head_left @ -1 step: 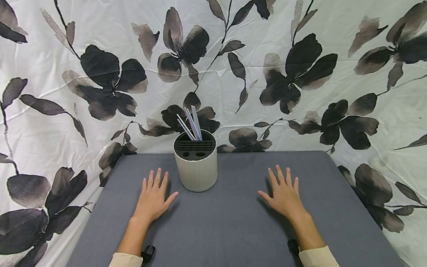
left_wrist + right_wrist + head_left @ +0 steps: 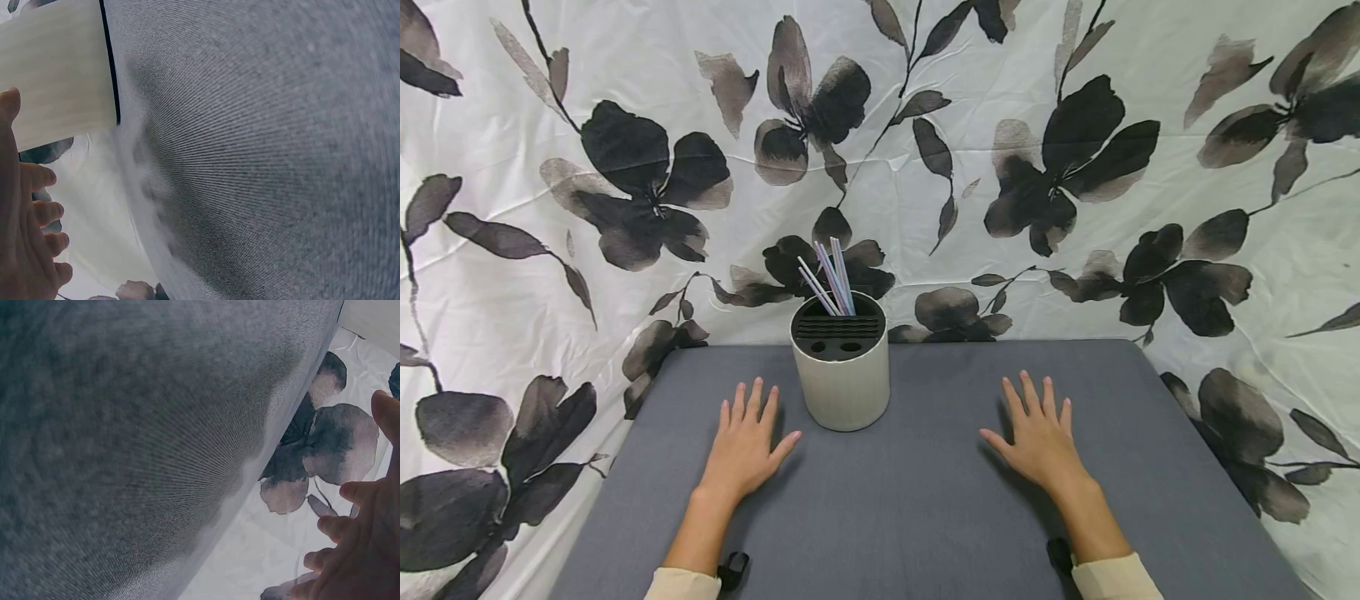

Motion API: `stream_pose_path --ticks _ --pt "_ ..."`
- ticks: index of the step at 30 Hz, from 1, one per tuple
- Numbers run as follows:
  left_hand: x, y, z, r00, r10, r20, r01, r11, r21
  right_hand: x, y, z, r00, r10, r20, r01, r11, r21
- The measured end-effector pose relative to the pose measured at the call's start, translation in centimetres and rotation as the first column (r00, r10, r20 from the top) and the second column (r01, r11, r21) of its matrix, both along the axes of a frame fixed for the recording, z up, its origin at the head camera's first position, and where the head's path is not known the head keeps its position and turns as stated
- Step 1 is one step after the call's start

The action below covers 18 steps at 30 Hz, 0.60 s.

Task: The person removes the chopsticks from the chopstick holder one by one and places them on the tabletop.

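A round cream holder (image 2: 842, 392) with a black slotted top (image 2: 838, 329) stands near the table's back edge. Several thin pale straw-like sticks (image 2: 829, 278) lean in its rear opening. My left hand (image 2: 748, 446) is palm down over the table, left of the holder and apart from it, fingers straight and spread. Over the right half of the table is my right hand (image 2: 1037, 437), also palm down with spread fingers, holding nothing. In the left wrist view the holder's side (image 2: 62, 69) shows beyond the left thumb (image 2: 9, 105). A corner of the holder (image 2: 378, 319) appears in the right wrist view.
The grey cloth-covered table (image 2: 895, 517) narrows toward the back. Behind and beside it hangs a white cloth (image 2: 925, 233) printed with dark flowers. A black band (image 2: 733, 571) sits at the left wrist and another black band (image 2: 1060, 554) at the right.
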<state>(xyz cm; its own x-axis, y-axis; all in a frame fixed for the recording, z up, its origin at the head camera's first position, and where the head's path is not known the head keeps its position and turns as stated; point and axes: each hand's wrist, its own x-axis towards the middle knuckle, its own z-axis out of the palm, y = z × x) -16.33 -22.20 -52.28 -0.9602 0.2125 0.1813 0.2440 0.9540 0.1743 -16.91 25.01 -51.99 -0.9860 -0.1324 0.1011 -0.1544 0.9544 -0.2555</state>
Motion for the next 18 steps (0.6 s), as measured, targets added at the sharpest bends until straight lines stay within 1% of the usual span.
stream_pose_path --ticks 6,15,18 --pt "-0.1 -0.1 0.1 1.000 -0.003 -0.001 0.003 1.000 -0.005 -0.1 0.0 0.0 1.000 0.001 0.003 -0.001 1.000 0.003" --pt "-0.4 -0.1 0.9 1.000 0.003 0.014 -0.003 1.000 -0.028 -0.8 -0.1 0.9 1.000 0.022 -0.009 -0.022 1.000 -0.004" --pt "-0.5 0.0 1.2 1.000 -0.004 -0.005 0.003 1.000 -0.031 -1.0 -0.1 1.2 0.999 0.035 -0.007 -0.035 0.999 -0.005"
